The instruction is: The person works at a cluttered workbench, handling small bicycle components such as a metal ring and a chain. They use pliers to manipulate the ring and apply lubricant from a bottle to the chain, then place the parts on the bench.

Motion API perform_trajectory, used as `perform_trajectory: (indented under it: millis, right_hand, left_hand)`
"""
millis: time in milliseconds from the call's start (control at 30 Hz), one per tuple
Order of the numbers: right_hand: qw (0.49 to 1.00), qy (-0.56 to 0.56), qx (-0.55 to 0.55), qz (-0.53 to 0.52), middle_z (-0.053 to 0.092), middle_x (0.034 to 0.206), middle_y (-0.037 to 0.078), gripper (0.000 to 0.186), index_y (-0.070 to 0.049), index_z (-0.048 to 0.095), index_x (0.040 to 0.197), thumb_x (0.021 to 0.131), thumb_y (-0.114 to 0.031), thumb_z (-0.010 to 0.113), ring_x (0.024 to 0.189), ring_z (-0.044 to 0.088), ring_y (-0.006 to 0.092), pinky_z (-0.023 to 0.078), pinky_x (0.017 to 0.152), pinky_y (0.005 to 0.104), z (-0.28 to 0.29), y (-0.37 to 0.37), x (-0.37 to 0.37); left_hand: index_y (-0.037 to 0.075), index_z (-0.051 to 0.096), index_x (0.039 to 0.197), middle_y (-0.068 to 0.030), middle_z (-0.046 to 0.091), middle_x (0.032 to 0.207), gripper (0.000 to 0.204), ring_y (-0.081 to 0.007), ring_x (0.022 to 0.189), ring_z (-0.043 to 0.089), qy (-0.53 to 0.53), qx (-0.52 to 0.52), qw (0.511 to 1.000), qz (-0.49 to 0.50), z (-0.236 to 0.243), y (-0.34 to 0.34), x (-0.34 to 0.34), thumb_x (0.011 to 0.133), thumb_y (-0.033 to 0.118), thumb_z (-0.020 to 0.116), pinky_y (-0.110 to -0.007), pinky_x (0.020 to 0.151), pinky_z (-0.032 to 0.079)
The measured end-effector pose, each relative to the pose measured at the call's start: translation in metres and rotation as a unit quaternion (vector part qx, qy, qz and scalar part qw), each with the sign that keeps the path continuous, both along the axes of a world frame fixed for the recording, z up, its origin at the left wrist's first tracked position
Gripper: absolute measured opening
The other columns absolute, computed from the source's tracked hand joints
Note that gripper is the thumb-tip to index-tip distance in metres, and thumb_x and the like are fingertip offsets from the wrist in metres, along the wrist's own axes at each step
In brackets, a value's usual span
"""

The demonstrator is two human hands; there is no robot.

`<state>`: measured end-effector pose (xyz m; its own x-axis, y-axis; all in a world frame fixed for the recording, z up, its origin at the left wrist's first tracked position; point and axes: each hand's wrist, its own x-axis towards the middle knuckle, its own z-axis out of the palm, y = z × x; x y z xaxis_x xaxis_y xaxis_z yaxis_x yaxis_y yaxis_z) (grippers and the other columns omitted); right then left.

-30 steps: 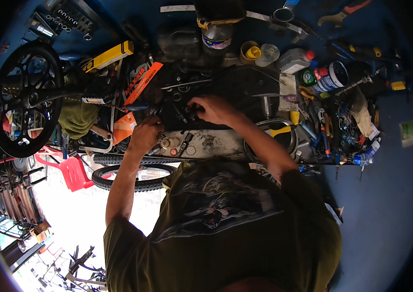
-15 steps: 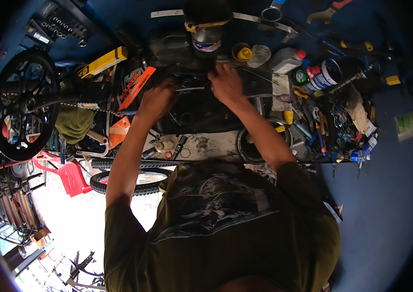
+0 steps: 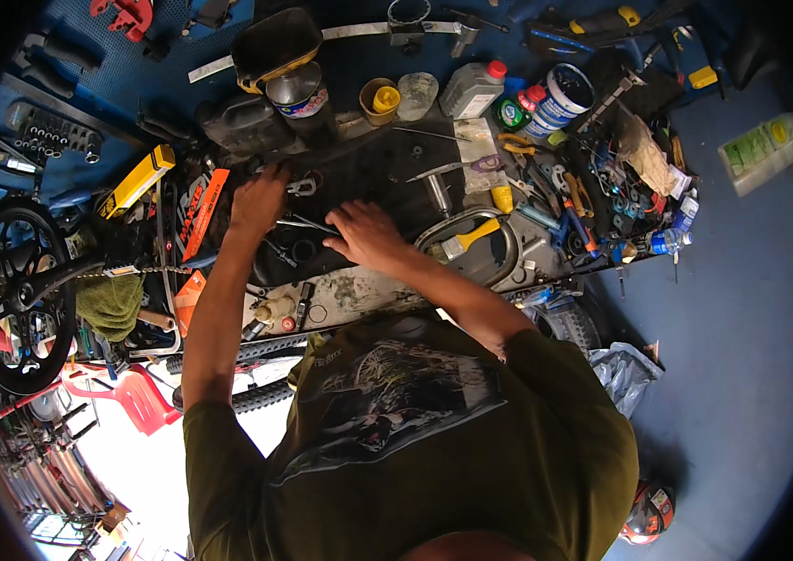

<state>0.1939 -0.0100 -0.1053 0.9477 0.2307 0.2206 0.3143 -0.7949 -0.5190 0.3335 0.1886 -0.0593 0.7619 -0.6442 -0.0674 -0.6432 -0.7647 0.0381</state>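
Dim workshop view with one overexposed corner and strong fisheye bending.

The light comes mainly from the lower left, where the bright floor (image 3: pixel 149 467) is washed out to almost white and details there are lost. The dark surface (image 3: pixel 368 178) in the middle is evenly but weakly lit, with soft shadows. The blue wall (image 3: pixel 742 309) on the right stays dull. Straight edges curve toward the rim, the corners are black, and small tools near the edges look soft and hard to read.
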Motion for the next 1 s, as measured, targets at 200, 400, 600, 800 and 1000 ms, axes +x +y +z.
perform_trajectory:
  millis: [200,400,600,800,1000]
  right_hand:
    - [0.979,-0.015,-0.026,-0.199,0.069,0.095,0.015,0.014,-0.012,0.075,0.089,0.084,-0.023,0.070,0.092,0.068,0.0344,0.056,0.079,0.0463,0.024,-0.084,0.049]
    - [0.952,0.031,-0.120,-0.281,0.072,0.105,0.013,0.025,-0.012,0.078,0.098,0.083,-0.031,0.077,0.103,0.067,0.0348,0.052,0.093,0.0451,0.010,-0.143,0.083]
    - [0.943,0.063,-0.143,-0.293,0.074,0.101,0.014,0.024,-0.013,0.079,0.097,0.084,-0.032,0.077,0.099,0.070,0.0346,0.054,0.089,0.0456,0.001,-0.145,0.099]
    - [0.953,0.091,0.118,-0.263,0.076,0.096,0.013,0.022,-0.007,0.077,0.100,0.089,-0.025,0.070,0.090,0.072,0.0295,0.054,0.079,0.0393,-0.014,-0.188,0.086]
    - [0.879,0.201,0.408,-0.145,0.071,0.091,-0.002,0.018,-0.004,0.073,0.106,0.095,-0.017,0.070,0.081,0.058,0.0059,0.045,0.072,0.0230,0.056,-0.127,0.042]
  left_hand:
    - [0.010,0.065,0.113,-0.0137,0.064,0.117,0.025,-0.0359,0.108,0.066,-0.025,-0.031,0.999,0.010,0.013,0.039,-0.019,0.088,0.009,0.063,-0.049,0.088,0.056]
    - [0.014,0.068,0.112,-0.0140,0.064,0.116,0.025,-0.0393,0.111,0.063,-0.021,-0.039,0.998,0.046,0.017,0.054,-0.036,0.088,0.010,0.065,-0.051,0.091,0.054]
    - [0.013,0.071,0.110,-0.0136,0.064,0.118,0.022,-0.0413,0.111,0.063,0.010,-0.038,0.996,0.083,0.011,0.072,-0.048,0.089,0.011,0.066,-0.051,0.091,0.054]
    - [0.014,0.072,0.115,-0.0138,0.064,0.118,0.028,-0.0386,0.106,0.066,0.017,-0.121,0.988,0.094,0.017,0.068,-0.054,0.088,0.015,0.071,-0.049,0.087,0.055]
    - [0.007,0.074,0.110,-0.0134,0.070,0.100,0.025,-0.0359,0.094,0.069,0.067,-0.377,0.920,0.082,0.083,-0.004,-0.088,0.088,0.018,0.075,-0.042,0.081,0.055]
